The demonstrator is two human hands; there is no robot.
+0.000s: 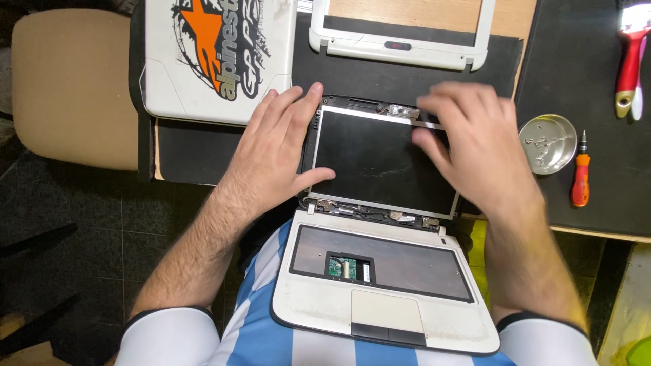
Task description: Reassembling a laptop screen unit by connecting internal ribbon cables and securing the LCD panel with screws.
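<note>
Head view, looking down at a small white laptop (380,298) resting on the lap, keyboard removed. Left hand (274,146) lies flat, fingers spread, thumb pressed on the left edge of the bare screen panel (373,163). Right hand (475,146), blurred, curls loosely over the panel's upper right corner; whether it grips anything cannot be told. Beyond the fingertips lies a white bezel frame (400,47); right of the right hand, a metal dish (549,144) and an orange screwdriver (580,176).
</note>
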